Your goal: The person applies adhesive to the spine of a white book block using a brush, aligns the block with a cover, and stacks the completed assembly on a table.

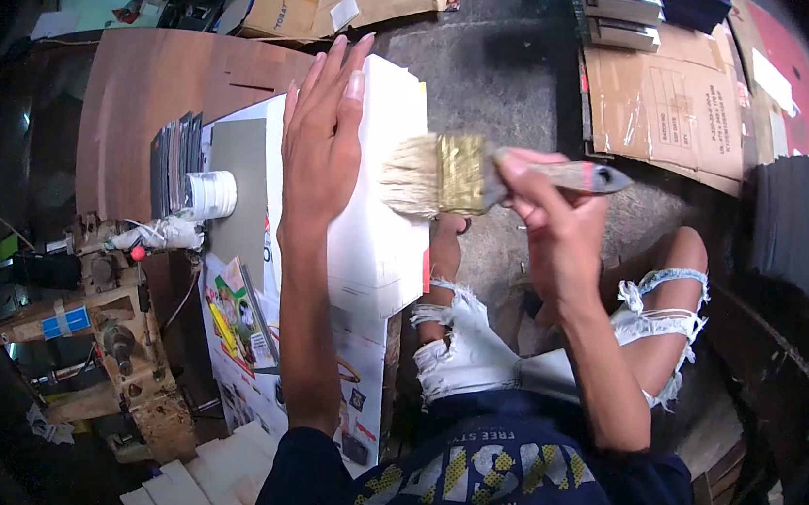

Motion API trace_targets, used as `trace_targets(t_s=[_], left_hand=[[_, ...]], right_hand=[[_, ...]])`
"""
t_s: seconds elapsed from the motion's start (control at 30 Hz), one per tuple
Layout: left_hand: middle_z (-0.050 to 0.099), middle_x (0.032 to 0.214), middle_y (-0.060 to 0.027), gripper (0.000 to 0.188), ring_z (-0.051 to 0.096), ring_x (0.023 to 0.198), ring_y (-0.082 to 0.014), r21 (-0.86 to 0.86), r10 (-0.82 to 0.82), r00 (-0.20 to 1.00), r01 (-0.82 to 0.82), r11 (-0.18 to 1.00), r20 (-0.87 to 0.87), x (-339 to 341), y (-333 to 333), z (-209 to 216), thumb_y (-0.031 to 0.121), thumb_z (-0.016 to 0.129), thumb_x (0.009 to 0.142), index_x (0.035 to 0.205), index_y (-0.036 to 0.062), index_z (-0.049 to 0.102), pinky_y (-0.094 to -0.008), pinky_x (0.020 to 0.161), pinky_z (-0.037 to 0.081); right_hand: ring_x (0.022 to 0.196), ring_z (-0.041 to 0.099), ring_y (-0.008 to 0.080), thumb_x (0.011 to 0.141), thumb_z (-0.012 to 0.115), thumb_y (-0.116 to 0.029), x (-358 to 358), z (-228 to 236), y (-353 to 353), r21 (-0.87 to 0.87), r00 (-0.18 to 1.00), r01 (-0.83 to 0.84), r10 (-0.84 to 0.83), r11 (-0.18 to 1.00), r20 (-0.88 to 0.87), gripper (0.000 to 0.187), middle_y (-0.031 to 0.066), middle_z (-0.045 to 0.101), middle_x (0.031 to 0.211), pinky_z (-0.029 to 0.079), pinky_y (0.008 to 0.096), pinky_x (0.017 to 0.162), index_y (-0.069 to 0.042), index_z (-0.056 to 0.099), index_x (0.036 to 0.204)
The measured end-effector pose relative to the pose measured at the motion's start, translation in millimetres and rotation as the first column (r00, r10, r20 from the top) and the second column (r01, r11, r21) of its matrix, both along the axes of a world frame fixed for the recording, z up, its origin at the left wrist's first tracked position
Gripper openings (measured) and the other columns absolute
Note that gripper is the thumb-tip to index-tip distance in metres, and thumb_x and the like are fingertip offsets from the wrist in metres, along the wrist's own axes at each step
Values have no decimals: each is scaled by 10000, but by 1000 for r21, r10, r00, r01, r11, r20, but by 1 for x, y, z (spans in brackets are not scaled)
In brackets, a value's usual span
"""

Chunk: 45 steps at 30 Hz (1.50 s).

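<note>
A thick stack of white paper (381, 241) lies along the right edge of a covered work table. Flat on its left part rests my left hand (322, 147), palm down with the fingers stretched out toward the far end. My right hand (560, 209) grips the handle of a wide paintbrush (464, 174) with a gold-coloured metal band. The brush is held sideways, its pale bristles over the right side of the stack; whether they touch it I cannot tell. Slight blur shows on the brush.
A white spool (210, 195) stands beside a row of dark thin booklets (171, 164) left of my hand. Nearer lies a colourful printed booklet (241, 315). A worn wooden machine (118, 342) stands at the left. Cardboard (667, 103) lies at the far right, near dark stacked sheets (802, 218).
</note>
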<state>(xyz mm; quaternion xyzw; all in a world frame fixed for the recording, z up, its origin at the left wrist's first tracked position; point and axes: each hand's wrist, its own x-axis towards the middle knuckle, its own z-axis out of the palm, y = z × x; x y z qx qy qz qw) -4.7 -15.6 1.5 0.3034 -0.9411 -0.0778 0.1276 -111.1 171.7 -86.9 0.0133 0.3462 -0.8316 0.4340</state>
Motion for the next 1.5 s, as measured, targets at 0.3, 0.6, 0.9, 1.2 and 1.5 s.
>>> trace_targets(t_s=[0.3, 0.6, 0.9, 1.2, 1.5], left_hand=[[410, 1571, -98, 463, 321, 1479, -313, -7, 0, 1000, 0, 1000, 6, 1, -1, 1, 300, 302, 1077, 1500, 217, 471, -497, 1220, 141], [419, 1565, -97, 460, 321, 1479, -313, -1, 2, 1000, -2, 1000, -4, 0, 0, -1, 305, 305, 1080, 1499, 214, 473, -502, 1217, 142], [568, 1399, -188, 451, 488, 1357, -340, -493, -120, 977, 18, 870, -176, 3, 8, 21, 160, 635, 941, 1374, 54, 567, -503, 1158, 307], [685, 1035, -129, 383, 664, 955, -149, 500, 0, 870, 284, 818, -493, 9, 154, 80, -79, 736, 784, 1151, -61, 629, -263, 802, 498], [655, 976, -127, 410, 627, 936, -148, 607, 231, 756, 263, 750, -613, 12, 176, 69, -138, 666, 839, 1201, -63, 488, -296, 896, 502]], right_hand=[[721, 633, 82, 819, 772, -94, -13, 4, 11, 40, 997, 23, -20, 999, -70, 204, 76, 721, 854, 474, 196, 640, 36, 732, 971], [752, 636, 107, 833, 776, -86, -16, 8, 38, 185, 980, 125, -92, 975, -177, 212, 89, 712, 870, 501, 234, 702, 60, 720, 977], [889, 669, 182, 828, 734, -29, -19, 52, 96, 41, 973, 213, -208, 976, -102, 259, 152, 698, 996, 521, 272, 868, 100, 664, 1042], [933, 638, 174, 825, 726, -26, -24, 71, 138, 2, 934, 275, -267, 961, -239, 261, 136, 661, 1003, 494, 269, 879, 62, 628, 1050], [944, 654, 193, 837, 708, -16, -24, 70, 152, -44, 933, 269, -271, 962, -238, 244, 151, 667, 1016, 504, 294, 917, 79, 635, 1049]])
